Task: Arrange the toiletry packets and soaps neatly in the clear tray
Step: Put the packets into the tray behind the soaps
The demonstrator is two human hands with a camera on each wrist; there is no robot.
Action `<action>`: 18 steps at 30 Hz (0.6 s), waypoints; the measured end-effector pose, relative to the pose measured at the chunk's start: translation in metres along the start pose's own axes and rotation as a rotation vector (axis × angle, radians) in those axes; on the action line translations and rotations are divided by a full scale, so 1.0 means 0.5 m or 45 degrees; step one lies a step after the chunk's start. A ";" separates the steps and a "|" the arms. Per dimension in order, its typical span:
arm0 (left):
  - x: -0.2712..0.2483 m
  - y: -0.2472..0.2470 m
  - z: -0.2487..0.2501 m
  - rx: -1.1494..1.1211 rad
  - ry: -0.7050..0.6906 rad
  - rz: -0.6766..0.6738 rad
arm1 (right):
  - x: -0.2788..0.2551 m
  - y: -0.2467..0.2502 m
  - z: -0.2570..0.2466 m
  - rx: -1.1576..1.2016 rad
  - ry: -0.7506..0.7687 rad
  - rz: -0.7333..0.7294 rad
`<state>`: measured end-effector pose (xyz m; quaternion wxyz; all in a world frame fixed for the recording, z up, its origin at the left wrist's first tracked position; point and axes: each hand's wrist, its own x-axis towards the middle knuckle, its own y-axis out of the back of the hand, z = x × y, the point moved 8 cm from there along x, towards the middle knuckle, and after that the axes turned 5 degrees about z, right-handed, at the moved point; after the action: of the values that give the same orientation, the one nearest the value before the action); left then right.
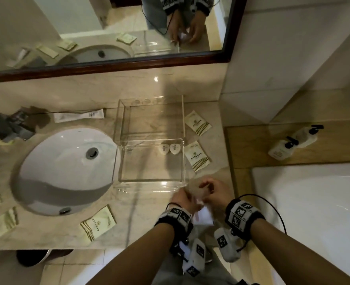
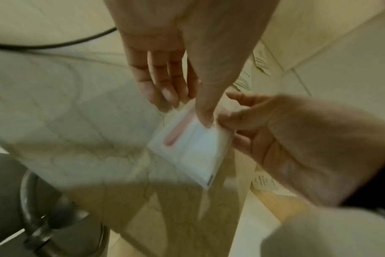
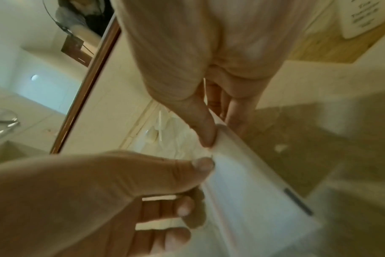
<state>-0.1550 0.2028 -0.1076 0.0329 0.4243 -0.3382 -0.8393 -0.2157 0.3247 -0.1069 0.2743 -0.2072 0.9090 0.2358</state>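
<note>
Nearest, at 6 o'clock, the left hand (image 1: 183, 199) and right hand (image 1: 215, 194) both pinch one thin white packet (image 2: 192, 149), held above the marble desk (image 1: 128, 227). Glossy film could slip from the thumbs. Beyond, toward 12, the clear tray (image 1: 149, 187) holds two heart-shaped soaps (image 1: 169, 148); its transparent rim could catch the packet. Cream sachets (image 1: 196, 156) lie at 1 o'clock.
</note>
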 end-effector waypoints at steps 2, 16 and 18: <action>-0.002 0.006 0.000 -0.094 -0.007 -0.101 | 0.006 0.008 -0.020 0.028 0.033 -0.045; 0.110 0.222 -0.023 -0.574 0.032 0.111 | 0.083 -0.037 -0.185 -0.207 0.013 -0.083; 0.123 0.233 -0.030 -0.505 0.014 0.142 | 0.094 -0.058 -0.189 -0.276 0.014 -0.061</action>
<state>-0.2101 0.0841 -0.0870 0.1641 0.3947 -0.1892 -0.8840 -0.2748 0.2384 -0.0742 0.2507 -0.2586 0.8744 0.3251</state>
